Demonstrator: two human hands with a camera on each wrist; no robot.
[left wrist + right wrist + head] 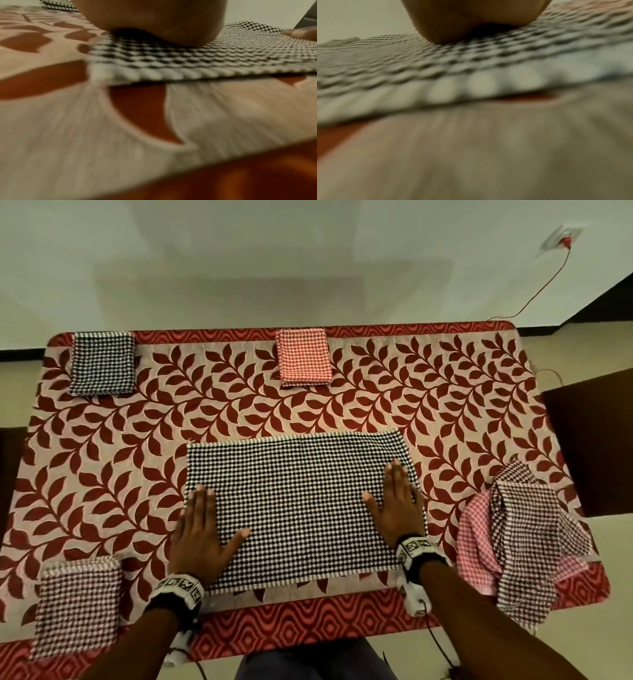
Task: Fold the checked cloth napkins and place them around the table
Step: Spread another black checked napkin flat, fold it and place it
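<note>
A black-and-white checked napkin (301, 508) lies flat as a wide rectangle in the middle of the table. My left hand (202, 529) presses flat on its left end with straight fingers. My right hand (394, 501) lies flat on its right end the same way. Both wrist views are blurred; each shows a palm heel (154, 24) (476, 19) resting on the checked cloth (223, 54) (436, 65). Folded napkins sit around the table: a black one (101, 362) at the far left, a red one (303, 357) at the far middle, a brown one (77, 604) at the near left.
A loose heap of unfolded checked napkins (524, 535), pink and brown, hangs over the near right corner. The table (137, 440) has a red leaf-patterned cover. A dark chair back (596, 446) stands at the right, and a red cable (534, 296) runs to a wall socket.
</note>
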